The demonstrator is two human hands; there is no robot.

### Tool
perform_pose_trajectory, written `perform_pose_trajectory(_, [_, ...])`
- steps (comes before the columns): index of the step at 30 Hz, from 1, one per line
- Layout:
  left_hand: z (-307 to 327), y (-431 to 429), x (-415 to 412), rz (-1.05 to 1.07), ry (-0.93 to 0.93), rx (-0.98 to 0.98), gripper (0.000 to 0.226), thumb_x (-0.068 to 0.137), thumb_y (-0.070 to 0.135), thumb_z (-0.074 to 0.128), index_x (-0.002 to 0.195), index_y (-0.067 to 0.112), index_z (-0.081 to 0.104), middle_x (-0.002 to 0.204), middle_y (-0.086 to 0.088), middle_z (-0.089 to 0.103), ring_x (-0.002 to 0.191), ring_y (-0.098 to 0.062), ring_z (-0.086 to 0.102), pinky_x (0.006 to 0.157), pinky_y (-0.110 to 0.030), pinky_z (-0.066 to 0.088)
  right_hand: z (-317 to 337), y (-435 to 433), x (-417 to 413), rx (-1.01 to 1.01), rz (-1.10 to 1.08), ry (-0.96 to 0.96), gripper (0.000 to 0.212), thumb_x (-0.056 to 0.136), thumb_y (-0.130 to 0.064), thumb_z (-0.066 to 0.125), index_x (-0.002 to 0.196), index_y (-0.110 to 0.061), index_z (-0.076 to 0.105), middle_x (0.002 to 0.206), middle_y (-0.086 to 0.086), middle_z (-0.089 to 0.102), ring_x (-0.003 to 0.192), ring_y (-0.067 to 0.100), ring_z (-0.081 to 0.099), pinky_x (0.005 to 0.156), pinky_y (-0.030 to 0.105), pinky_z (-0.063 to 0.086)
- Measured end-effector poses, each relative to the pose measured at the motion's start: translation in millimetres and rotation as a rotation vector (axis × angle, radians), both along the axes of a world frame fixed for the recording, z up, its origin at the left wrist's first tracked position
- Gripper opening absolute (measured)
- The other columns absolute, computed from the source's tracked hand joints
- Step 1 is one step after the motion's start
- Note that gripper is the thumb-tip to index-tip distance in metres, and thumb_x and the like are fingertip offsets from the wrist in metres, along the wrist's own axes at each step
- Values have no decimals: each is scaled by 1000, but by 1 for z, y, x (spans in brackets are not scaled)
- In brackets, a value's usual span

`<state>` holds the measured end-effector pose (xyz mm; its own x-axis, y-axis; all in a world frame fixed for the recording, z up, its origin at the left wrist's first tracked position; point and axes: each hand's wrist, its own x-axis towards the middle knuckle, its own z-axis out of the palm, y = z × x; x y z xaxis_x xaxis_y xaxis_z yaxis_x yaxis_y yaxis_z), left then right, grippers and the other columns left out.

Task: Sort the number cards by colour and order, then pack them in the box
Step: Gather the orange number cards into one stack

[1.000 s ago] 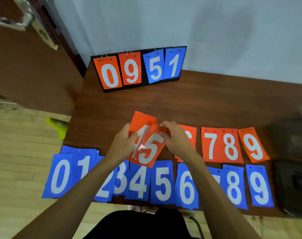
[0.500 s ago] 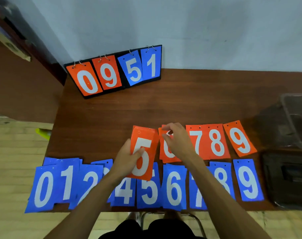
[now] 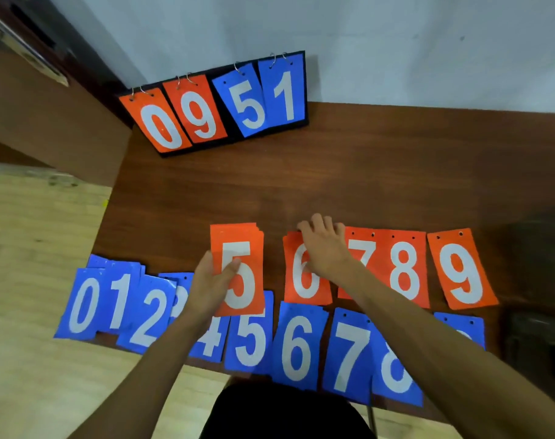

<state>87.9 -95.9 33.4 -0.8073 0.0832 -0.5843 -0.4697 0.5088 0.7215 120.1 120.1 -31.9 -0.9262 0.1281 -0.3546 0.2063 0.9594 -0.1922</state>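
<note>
My left hand [image 3: 212, 282] grips a small stack of orange cards with a 5 on top [image 3: 238, 270], held above the blue row. My right hand [image 3: 325, 248] rests flat on the orange 6 card [image 3: 303, 280], fingers spread over its top edge. Orange 7 [image 3: 365, 248], 8 [image 3: 404, 267] and 9 [image 3: 460, 269] lie to the right in a row. Along the table's near edge runs a row of blue cards from 0 [image 3: 83, 305] up to 8 [image 3: 393, 369]; the last blue card [image 3: 460, 327] is mostly hidden by my right arm.
A black flip scoreboard [image 3: 219, 104] showing orange 0 9 and blue 5 1 stands at the back left against the wall. A dark box [image 3: 539, 337] sits at the right edge. Bare wooden tabletop [image 3: 301, 179] lies between scoreboard and cards.
My hands have separated: the left keeps the orange stack with the 5 on top, while the right has moved right and laid itself on the orange 6 card.
</note>
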Motion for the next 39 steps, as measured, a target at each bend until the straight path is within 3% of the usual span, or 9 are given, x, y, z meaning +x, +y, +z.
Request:
perform_pose_trajectory(4, [-1,8,-1,-2,22,10,29,89,39,58,115,34,46,99,10,63,86,-12,64,60,-24,51,3,6,0,-27,20,-46,71,69,-35,79,129,-17,44,134,12,35,124,31,36,104,46,29])
perform_pose_trajectory(8, [-1,19,-9,-23,63,30,27,92,37,54,117,32,46,107,4,62,93,-16,64,71,-31,54,14,15,-11,-171,-28,-55,58,79,-15,69,130,-12,41,132,13,43,123,31,42,104,47,31])
perform_pose_trajectory(11, [0,27,-22,-55,100,32,25,93,37,53,117,34,45,108,6,60,94,-14,62,69,-28,52,28,30,-17,-312,-67,-7,40,83,-3,56,121,-6,42,123,16,52,114,32,49,92,40,41])
perform_pose_trajectory(14, [0,33,-32,-84,137,50,26,95,35,51,119,32,44,105,11,57,92,-10,58,70,-24,49,46,43,-17,-406,-118,11,29,86,1,50,113,-4,42,115,16,52,106,30,50,79,30,36])
perform_pose_trajectory(19, [6,40,-32,-170,161,92,17,96,33,48,112,33,44,99,14,55,91,-7,55,74,-29,47,88,40,2,-520,-152,35,27,90,-6,51,115,-10,43,103,2,49,90,12,45,74,21,31])
perform_pose_trajectory(23, [21,48,-14,-308,92,181,11,96,39,47,107,37,49,99,16,60,88,-6,62,64,-23,49,104,21,24,-539,-227,103,24,89,-12,58,112,-15,51,106,-1,54,94,10,49,78,22,37])
perform_pose_trajectory(29, [39,53,16,-391,17,284,46,79,62,55,116,36,46,101,12,64,84,-8,67,62,-18,52,102,-7,40,-548,-440,286,25,85,-18,66,108,-17,56,102,-6,51,96,11,51,71,9,32])
perform_pose_trajectory(33, [32,58,24,-454,0,213,39,88,33,62,120,36,40,101,17,59,89,-4,61,64,-17,47,102,-6,43,-599,-477,327,28,83,-22,69,107,-24,55,106,-8,53,95,5,50,71,9,34])
perform_pose_trajectory(39, [33,85,34,-325,-38,205,43,89,33,61,129,25,47,112,4,63,98,-17,63,74,-30,53,100,36,62,-625,-525,395,20,89,-23,61,109,-24,58,106,-7,57,92,3,54,71,7,38])
